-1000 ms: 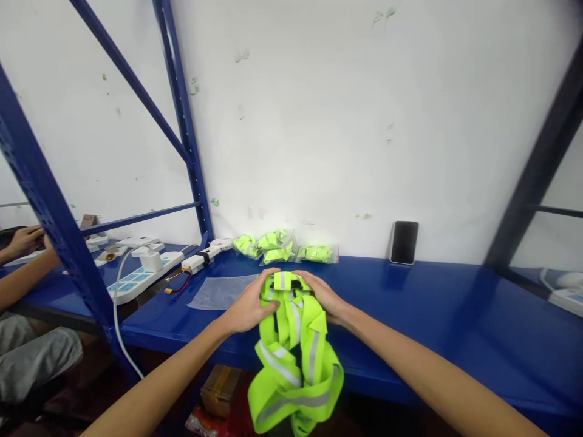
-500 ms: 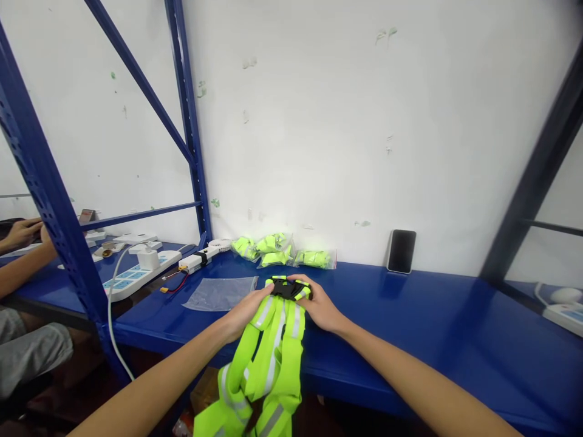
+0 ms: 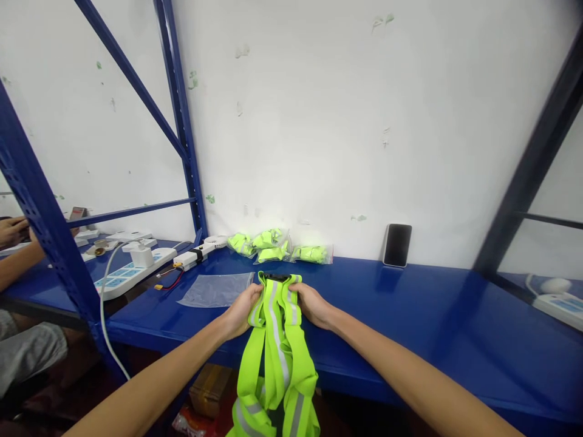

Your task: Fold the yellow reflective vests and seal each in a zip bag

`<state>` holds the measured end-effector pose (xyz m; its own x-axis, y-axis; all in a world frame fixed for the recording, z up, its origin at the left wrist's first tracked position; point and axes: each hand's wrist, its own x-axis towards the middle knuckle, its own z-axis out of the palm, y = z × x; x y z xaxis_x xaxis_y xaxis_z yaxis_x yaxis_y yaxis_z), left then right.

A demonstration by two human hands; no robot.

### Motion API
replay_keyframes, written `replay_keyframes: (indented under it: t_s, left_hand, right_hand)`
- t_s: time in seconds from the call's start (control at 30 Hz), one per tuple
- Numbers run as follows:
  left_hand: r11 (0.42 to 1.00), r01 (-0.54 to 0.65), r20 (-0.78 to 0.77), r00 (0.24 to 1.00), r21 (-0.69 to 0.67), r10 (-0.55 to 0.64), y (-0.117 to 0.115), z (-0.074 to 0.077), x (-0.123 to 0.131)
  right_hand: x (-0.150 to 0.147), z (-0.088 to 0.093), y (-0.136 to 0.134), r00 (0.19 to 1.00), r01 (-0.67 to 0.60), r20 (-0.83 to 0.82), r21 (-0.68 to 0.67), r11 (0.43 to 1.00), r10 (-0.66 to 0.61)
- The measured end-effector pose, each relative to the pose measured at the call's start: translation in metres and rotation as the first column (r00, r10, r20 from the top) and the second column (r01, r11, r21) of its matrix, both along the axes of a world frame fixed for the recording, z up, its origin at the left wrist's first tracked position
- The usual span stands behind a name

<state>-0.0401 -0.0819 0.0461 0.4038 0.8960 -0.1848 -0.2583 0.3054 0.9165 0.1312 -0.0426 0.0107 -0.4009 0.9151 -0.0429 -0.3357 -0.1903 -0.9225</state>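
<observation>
A neon-yellow reflective vest (image 3: 276, 340) made of straps with silver stripes hangs over the table's front edge between my hands. My left hand (image 3: 241, 311) pinches its upper left side. On the opposite side my right hand (image 3: 313, 303) grips the strap near the top. A black buckle (image 3: 277, 277) shows only as a thin edge at the top, mostly hidden by the straps. Left of the vest, an empty clear plastic bag (image 3: 215, 290) lies flat on the blue table (image 3: 364, 303).
Several bagged neon-yellow bundles (image 3: 268, 244) sit by the wall. A dark-screened phone (image 3: 397, 245) leans there too. At left are a power strip (image 3: 130, 273), a white fan (image 3: 215, 243) and a blue rack post (image 3: 50, 224). Another person's hand (image 3: 13, 230) is at far left.
Both hands have shifted to the sides of the straps. The black buckle, facing me before, has turned away and is mostly covered. The hanging straps have swung right.
</observation>
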Motion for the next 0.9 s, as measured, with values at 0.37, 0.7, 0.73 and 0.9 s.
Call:
replay_keyframes:
  t_s: [0.37,0.7,0.73,0.9]
  left_hand:
    - [0.984,-0.076,-0.131,0.987,0.161,0.098,0.000,-0.004,0.000]
    - [0.924,-0.198,-0.145,0.956,0.328,0.256,-0.004,0.023,-0.005]
    - [0.931,-0.187,-0.092,0.970,0.315,0.226,-0.006,0.027,-0.002]
    - [0.955,-0.181,0.042,0.983,0.237,0.176,-0.012,0.033,0.012]
  right_hand:
    - [0.003,0.003,-0.005,0.997,0.063,0.016,0.270,0.961,-0.070]
    - [0.015,0.010,0.004,0.961,0.267,-0.029,0.350,0.898,-0.275]
    - [0.016,0.010,0.004,0.957,0.276,-0.022,0.376,0.885,-0.289]
    - [0.017,0.009,0.009,0.933,0.327,-0.005,0.430,0.842,-0.360]
